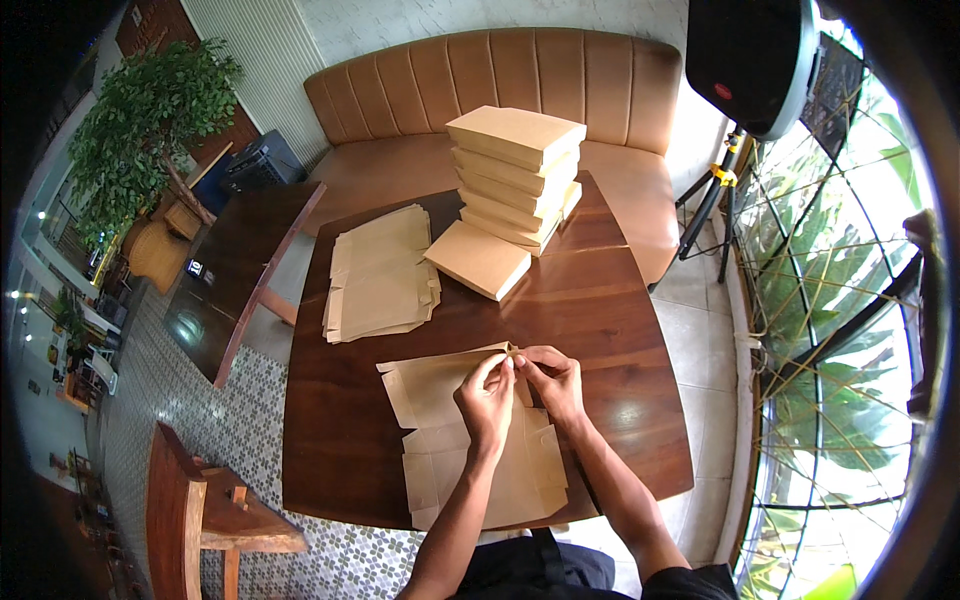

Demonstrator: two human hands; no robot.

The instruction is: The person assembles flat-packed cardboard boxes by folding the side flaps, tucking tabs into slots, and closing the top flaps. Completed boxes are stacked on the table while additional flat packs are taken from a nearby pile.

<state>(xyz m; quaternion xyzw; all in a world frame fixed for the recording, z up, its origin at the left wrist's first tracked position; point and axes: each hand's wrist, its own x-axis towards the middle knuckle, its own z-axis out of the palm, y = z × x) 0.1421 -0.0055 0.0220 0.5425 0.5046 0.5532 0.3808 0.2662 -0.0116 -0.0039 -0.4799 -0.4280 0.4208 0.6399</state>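
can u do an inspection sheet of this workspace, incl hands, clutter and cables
surface: dark brown wooden table, glossy, light reflecting off it
work items: partly folded cardboard sheet at the near side; pile of flat cardboard blanks beyond it; stack of cardboard boxes farther back, with a single box in front
clutter: nothing seen
left hand: fingertips pinching the sheet's far right corner
right hand: fingertips at the same corner
cables: nothing seen clearly
surroundings: brown padded bench, black speaker on a tripod
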